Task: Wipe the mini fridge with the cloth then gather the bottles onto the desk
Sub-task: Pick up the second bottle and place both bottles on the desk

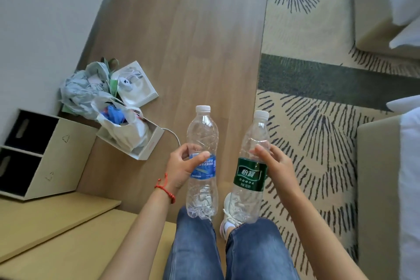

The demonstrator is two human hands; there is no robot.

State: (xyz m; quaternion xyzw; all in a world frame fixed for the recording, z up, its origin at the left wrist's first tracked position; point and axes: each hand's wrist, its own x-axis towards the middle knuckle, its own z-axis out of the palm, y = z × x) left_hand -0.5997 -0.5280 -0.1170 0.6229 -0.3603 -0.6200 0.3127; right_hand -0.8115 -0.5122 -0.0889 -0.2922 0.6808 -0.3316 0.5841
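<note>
I hold two clear plastic bottles upright above my knees. My left hand [181,167] is wrapped around the blue-labelled bottle [202,143], which has a white cap and looks empty and a little crumpled. My right hand [275,162] grips the green-labelled bottle [252,179] at the top of its label; this one also has a white cap. The two bottles stand side by side, a small gap apart. A light wooden desk surface [45,229] lies at the lower left. No fridge or cloth is in view.
On the wooden floor to the left lie open white boxes [136,88] with plastic bags and crumpled wrapping [84,93]. A beige two-slot bin [45,154] stands by the wall. A patterned carpet [318,132] and bed edges [386,177] fill the right.
</note>
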